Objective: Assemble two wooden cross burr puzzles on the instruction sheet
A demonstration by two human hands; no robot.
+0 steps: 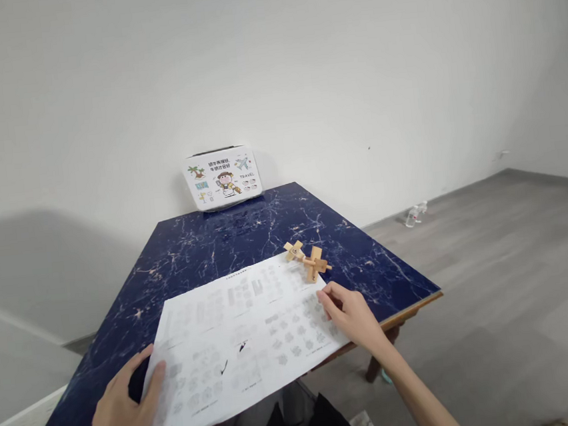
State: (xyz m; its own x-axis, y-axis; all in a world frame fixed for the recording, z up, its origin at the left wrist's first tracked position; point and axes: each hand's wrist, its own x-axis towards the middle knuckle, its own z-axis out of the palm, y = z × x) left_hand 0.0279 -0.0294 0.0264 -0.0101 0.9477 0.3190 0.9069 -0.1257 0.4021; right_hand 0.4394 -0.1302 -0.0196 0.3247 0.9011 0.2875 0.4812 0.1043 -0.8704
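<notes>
A large white instruction sheet point(241, 341) printed with small diagrams lies on the dark blue marbled table point(207, 247). My left hand point(120, 416) rests flat on the sheet's left edge, fingers spread. My right hand point(349, 314) lies on the sheet's right side with fingers loosely curled and nothing in them. Just beyond its fingertips stands a small wooden interlocking puzzle point(308, 259) at the sheet's far right corner; the hand does not touch it.
A white cartoon-printed box point(223, 177) leans against the wall at the table's far edge. A small clear bottle point(413, 214) lies on the grey wood floor by the wall. The table's right edge point(414, 307) is near my right wrist.
</notes>
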